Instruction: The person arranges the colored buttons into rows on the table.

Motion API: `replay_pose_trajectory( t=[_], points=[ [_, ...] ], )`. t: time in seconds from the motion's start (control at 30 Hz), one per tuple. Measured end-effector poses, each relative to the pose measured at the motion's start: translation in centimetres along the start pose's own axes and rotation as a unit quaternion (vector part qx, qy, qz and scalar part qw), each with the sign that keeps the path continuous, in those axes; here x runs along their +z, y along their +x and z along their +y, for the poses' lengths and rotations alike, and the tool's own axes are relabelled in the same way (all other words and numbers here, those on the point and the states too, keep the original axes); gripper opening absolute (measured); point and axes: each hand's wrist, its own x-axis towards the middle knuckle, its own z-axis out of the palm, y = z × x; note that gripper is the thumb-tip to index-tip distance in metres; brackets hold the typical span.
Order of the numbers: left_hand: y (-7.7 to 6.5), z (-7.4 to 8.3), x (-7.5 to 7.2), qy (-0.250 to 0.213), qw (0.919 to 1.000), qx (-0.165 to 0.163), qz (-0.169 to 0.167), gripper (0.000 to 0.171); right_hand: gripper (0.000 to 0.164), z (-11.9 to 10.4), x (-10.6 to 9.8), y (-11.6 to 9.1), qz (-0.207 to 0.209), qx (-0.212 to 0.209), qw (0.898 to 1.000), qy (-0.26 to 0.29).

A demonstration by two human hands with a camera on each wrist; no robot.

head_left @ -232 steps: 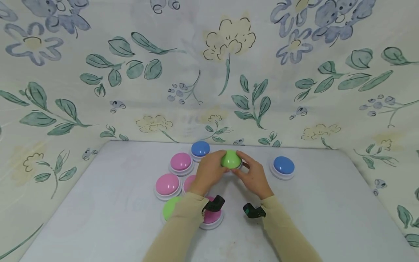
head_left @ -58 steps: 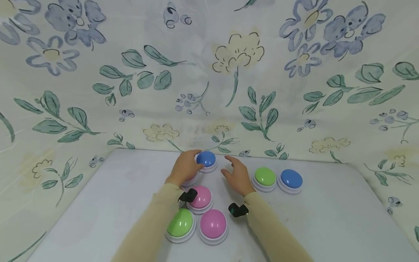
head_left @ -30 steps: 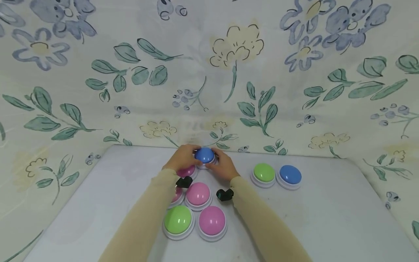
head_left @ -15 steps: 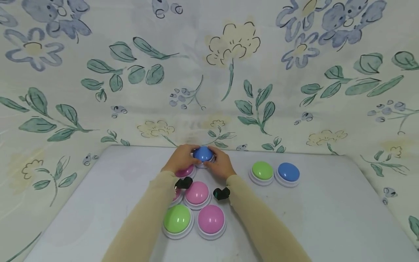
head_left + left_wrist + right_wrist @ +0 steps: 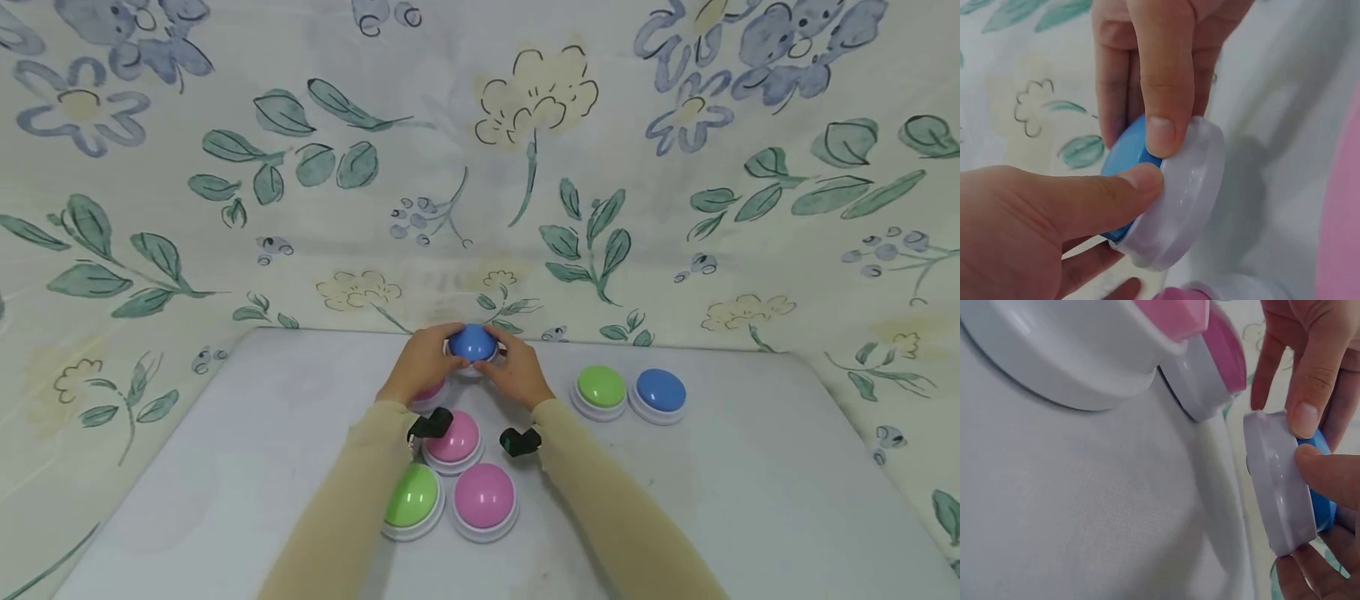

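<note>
Floral cloth [image 5: 532, 92] behind, white table [image 5: 765, 483] below. Blue button [image 5: 473, 342] is near the table's far edge, held just off the surface. Your left hand [image 5: 423, 362] and right hand [image 5: 521, 371] both pinch it, one per side, thumbs almost meeting in front. Around it: partly hidden pink button [image 5: 431, 393] by your left wrist; two more pinks and a green button [image 5: 411, 497] nearer you; another green-and-blue pair off right. Looks like the lift-and-carry step. Next move probably needs matched grips, base level for set-down.
</note>
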Motion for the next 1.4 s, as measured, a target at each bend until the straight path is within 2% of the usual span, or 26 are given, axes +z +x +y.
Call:
replay_pose_trajectory(
  t=[0.3, 0.83, 1.1, 1.23, 1.4],
  points=[
    [-0.7, 1.3, 0.6, -0.036, 0.9992, -0.014, 0.011, 0.06, 0.062, -0.1, -0.8, -1.1, 0.002, -0.009, 1.0, 0.0],
    [-1.5, 4.1, 1.1, -0.045, 0.9981, -0.004, 0.041, 0.06, 0.062, -0.3, -2.5, -2.2, 0.025, -0.025, 0.999, 0.004],
    [-2.0, 4.9, 1.8, -0.055, 0.9976, -0.011, 0.039, 0.06, 0.063, -0.1, -2.9, -3.3, 0.034, -0.044, 0.998, 0.01],
    [-2.3, 5.2, 2.4, -0.054, 0.9975, -0.025, 0.037, 0.06, 0.064, 0.1, -3.1, -3.8, 0.029, -0.031, 0.999, 0.009],
    [-2.6, 5.5, 2.8, -0.055, 0.9974, -0.026, 0.039, 0.058, 0.063, 0.0, -3.3, -4.4, 0.023, -0.008, 1.0, -0.003]
  ],
)
